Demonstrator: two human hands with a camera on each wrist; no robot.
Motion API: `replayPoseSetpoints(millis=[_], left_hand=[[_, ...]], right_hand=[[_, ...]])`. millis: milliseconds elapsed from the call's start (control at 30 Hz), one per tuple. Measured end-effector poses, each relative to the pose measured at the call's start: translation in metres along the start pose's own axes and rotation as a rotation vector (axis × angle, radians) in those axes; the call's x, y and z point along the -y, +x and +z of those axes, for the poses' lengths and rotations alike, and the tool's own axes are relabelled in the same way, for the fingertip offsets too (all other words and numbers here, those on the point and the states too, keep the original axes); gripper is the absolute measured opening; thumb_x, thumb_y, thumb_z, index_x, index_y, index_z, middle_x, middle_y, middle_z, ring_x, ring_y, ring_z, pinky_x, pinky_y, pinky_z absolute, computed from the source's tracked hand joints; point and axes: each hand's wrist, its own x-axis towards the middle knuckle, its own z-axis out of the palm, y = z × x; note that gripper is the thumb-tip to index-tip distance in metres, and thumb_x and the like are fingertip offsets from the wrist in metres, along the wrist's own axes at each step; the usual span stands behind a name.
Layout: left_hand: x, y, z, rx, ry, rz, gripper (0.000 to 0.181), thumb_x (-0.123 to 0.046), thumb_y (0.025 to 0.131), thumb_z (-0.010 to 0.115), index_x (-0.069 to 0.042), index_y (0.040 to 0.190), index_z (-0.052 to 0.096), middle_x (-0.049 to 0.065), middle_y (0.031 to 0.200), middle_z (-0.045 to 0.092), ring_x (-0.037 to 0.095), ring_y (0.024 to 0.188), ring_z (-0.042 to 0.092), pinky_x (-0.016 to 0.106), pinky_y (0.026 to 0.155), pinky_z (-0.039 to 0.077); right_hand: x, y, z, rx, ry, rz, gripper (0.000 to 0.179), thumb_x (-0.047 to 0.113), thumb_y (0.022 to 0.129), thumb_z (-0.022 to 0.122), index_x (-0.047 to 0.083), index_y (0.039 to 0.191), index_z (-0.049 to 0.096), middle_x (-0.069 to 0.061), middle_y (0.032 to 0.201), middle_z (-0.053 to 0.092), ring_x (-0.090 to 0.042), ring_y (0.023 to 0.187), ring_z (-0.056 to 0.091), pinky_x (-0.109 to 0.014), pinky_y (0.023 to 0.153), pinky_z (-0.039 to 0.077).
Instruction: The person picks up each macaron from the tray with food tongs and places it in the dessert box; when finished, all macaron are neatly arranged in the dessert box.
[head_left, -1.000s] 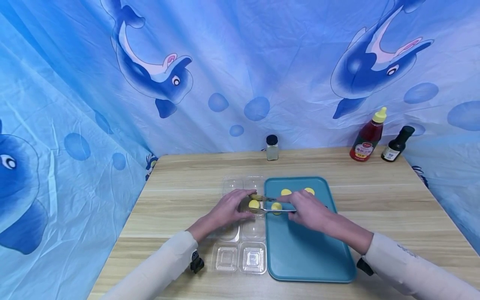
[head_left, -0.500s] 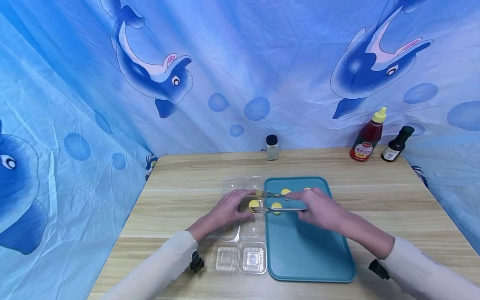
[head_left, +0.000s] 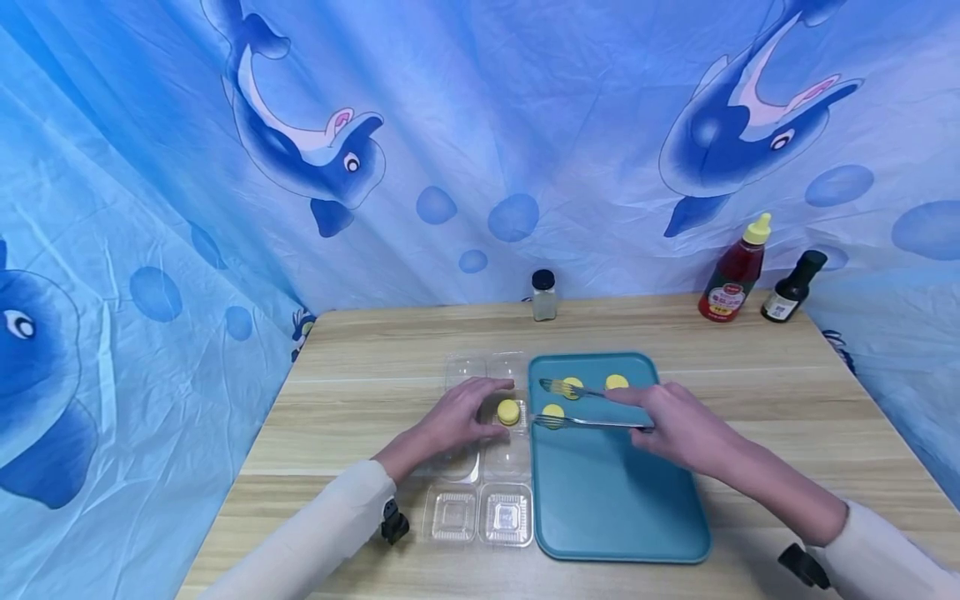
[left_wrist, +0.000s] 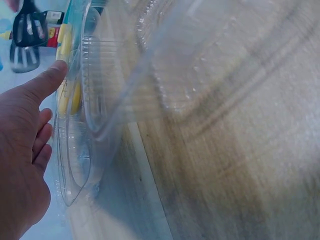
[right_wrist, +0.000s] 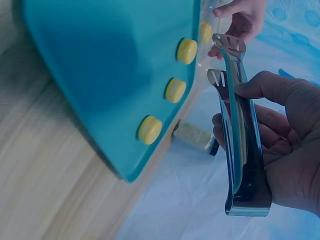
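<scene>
Metal tongs (head_left: pixel 596 423) with slotted tips are gripped by my right hand (head_left: pixel 678 427) over the teal tray (head_left: pixel 615 508). Their two arms stand apart, with nothing between the tips (right_wrist: pixel 233 44). Several yellow macarons are in view. Three lie on the tray: one macaron (head_left: pixel 553 412) near its left rim, another (head_left: pixel 572 383) partly behind the tongs, and a third (head_left: pixel 617 382) farther right. A single macaron (head_left: pixel 508 412) sits in a clear plastic container (head_left: pixel 507 515) with several compartments. Around that macaron's compartment, my left hand (head_left: pixel 456 414) spreads thumb and fingers at the container's edge.
A small black-capped jar (head_left: pixel 544 297) stands at the table's back edge. Farther right are a red sauce bottle (head_left: pixel 726 287) with a yellow cap and a dark bottle (head_left: pixel 792 290). Behind the wooden table (head_left: pixel 360 358) hangs a blue dolphin-print curtain (head_left: pixel 480 150).
My right hand has drawn the tongs rightward, off the macaron in the container and over the tray. That macaron stays in its compartment. My left hand has barely moved.
</scene>
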Motion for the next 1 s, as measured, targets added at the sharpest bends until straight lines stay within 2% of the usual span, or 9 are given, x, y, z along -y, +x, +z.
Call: replayPoseSetpoints(millis=[100,167,233,333,500,667,767,1000], left_hand=[[0.000,0.000,-0.001,0.009,0.004,-0.012,0.085,-0.037,0.084,0.091,-0.015,0.156,0.051,0.002,0.156,0.056,0.027,0.147,0.048,0.052,0.125,0.035],[0.001,0.000,-0.001,0.012,0.004,-0.014,0.086,-0.038,0.084,0.091,-0.015,0.157,0.051,0.003,0.157,0.055,0.027,0.148,0.047,0.052,0.125,0.034],[0.001,-0.001,-0.002,0.012,-0.004,-0.018,0.087,-0.039,0.084,0.091,-0.016,0.157,0.050,0.003,0.158,0.054,0.028,0.148,0.046,0.053,0.125,0.033],[0.002,-0.001,-0.003,0.002,-0.012,-0.025,0.087,-0.040,0.085,0.090,-0.017,0.158,0.049,0.003,0.159,0.053,0.028,0.149,0.045,0.055,0.125,0.034],[0.003,-0.003,-0.013,-0.027,-0.048,-0.040,0.085,-0.037,0.087,0.089,-0.017,0.159,0.048,0.003,0.160,0.052,0.027,0.150,0.044,0.055,0.124,0.035],[0.011,-0.007,-0.027,-0.080,-0.076,-0.035,0.081,-0.029,0.087,0.090,-0.015,0.158,0.051,0.000,0.159,0.053,0.025,0.148,0.046,0.053,0.124,0.036],[0.017,-0.012,-0.035,-0.099,-0.084,-0.054,0.078,-0.029,0.088,0.089,-0.016,0.156,0.053,-0.002,0.158,0.054,0.025,0.147,0.047,0.052,0.123,0.037],[0.032,-0.027,-0.042,-0.096,-0.090,-0.071,0.077,-0.030,0.088,0.090,-0.015,0.155,0.055,0.002,0.158,0.055,0.028,0.147,0.048,0.053,0.123,0.037]], right_hand=[[-0.005,-0.003,0.001,0.006,0.003,0.027,0.056,-0.006,0.088,0.081,-0.001,0.141,0.066,-0.025,0.120,0.073,-0.009,0.051,0.049,-0.023,0.046,0.048],[-0.007,-0.004,0.002,0.012,0.003,0.050,0.056,-0.005,0.088,0.081,0.000,0.142,0.066,-0.019,0.107,0.075,-0.010,0.052,0.050,-0.023,0.047,0.048],[-0.010,-0.006,0.004,0.016,0.008,0.064,0.057,-0.005,0.088,0.082,0.000,0.142,0.066,-0.015,0.104,0.075,-0.010,0.053,0.050,-0.024,0.047,0.049],[-0.012,-0.008,0.006,0.028,0.012,0.076,0.057,-0.004,0.088,0.082,0.001,0.143,0.066,-0.002,0.084,0.069,-0.011,0.052,0.050,-0.024,0.047,0.049],[-0.016,-0.009,0.009,0.011,-0.001,0.050,0.056,-0.004,0.087,0.083,0.000,0.141,0.067,0.000,0.083,0.068,-0.010,0.053,0.050,-0.023,0.047,0.049],[-0.021,-0.012,0.013,0.003,0.016,0.035,0.057,-0.004,0.088,0.081,0.001,0.143,0.066,-0.002,0.084,0.068,-0.009,0.050,0.049,-0.024,0.046,0.048],[-0.023,-0.013,0.016,0.004,0.034,0.034,0.057,-0.004,0.090,0.080,0.001,0.144,0.065,-0.004,0.087,0.069,-0.009,0.048,0.049,-0.024,0.046,0.048],[-0.025,-0.015,0.020,0.009,0.040,0.020,0.057,-0.004,0.091,0.079,0.000,0.146,0.063,0.006,0.070,0.053,-0.007,0.047,0.049,-0.023,0.045,0.047]])
